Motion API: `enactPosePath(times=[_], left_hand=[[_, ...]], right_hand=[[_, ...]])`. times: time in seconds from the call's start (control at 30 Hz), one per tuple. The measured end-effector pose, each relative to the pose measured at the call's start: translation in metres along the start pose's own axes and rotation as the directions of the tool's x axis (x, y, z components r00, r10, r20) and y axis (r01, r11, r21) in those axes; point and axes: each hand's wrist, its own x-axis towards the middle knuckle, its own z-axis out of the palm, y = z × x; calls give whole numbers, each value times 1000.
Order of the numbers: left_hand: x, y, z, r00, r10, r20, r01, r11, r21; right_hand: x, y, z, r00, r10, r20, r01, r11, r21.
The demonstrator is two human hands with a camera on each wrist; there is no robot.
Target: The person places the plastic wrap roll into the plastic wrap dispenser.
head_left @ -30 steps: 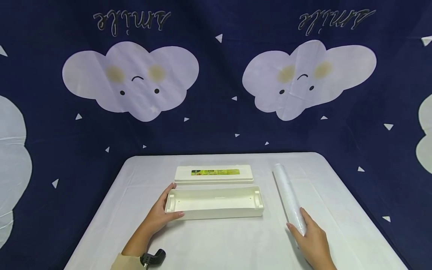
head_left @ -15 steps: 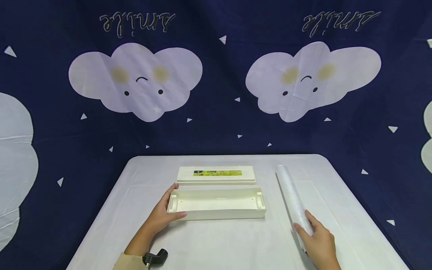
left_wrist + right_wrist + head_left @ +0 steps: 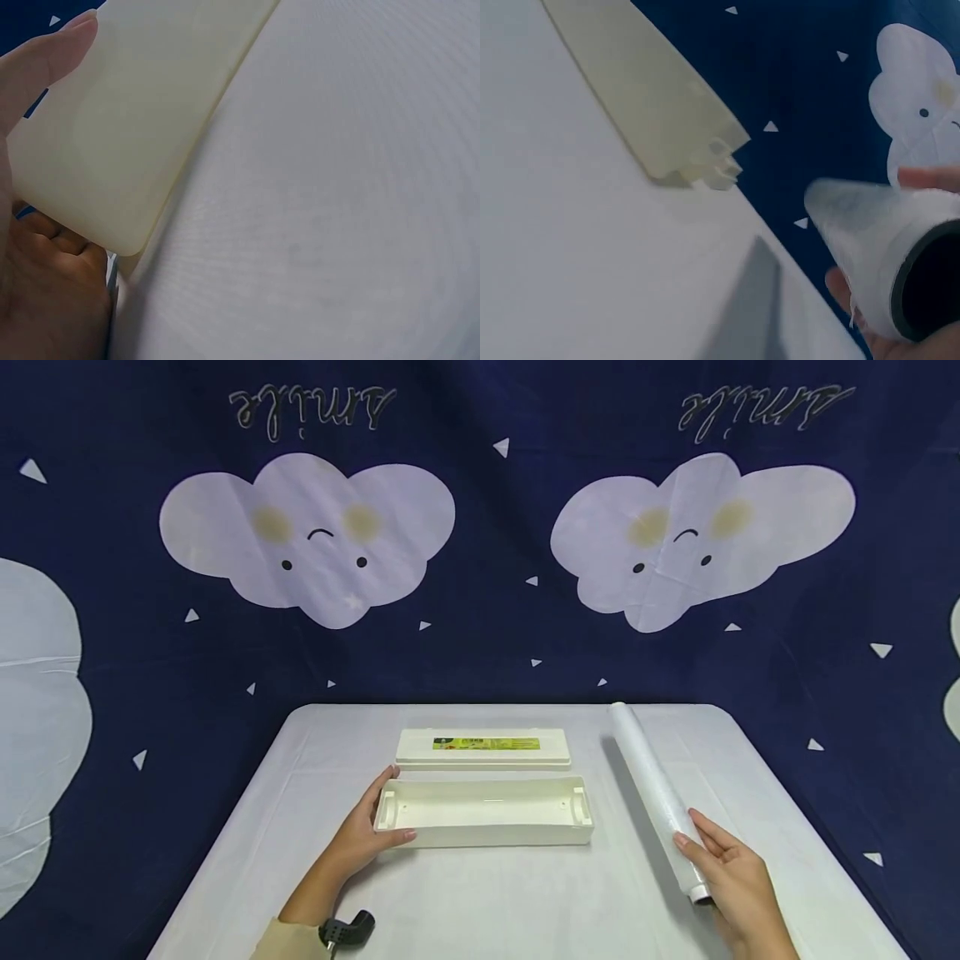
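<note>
One white roll [image 3: 651, 783], held above the table [image 3: 517, 902] right of the open box [image 3: 498, 837], is pinched near its closer end by the right hand [image 3: 738, 878]; the box is gripped by the left hand [image 3: 356, 837]. Even pressure is advised, lest the far end dip.

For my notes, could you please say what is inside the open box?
The box has a fitting at each end, nothing loose visible; its front wall hides the near bottom.
</note>
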Motion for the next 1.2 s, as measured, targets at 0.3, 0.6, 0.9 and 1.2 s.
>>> enactPosePath(times=[0.3,0.6,0.9,1.2], left_hand=[[0,-2,0,1000,-15,7,15,1000,16],[-2,-3,-2,1000,-24,10,24,1000,20],[0,0,-3,999,28,23,-28,1000,6],[0,-3,-3,999,47,21,-47,999,9]], right_hand=[[36,-34,2,835,-367,409,410,912,-19],[69,-59,48,482,-365,797,496,863,95],[87,-72,84,366,-217,905,472,881,21],[110,-71,106,300,-164,940,491,871,-5]])
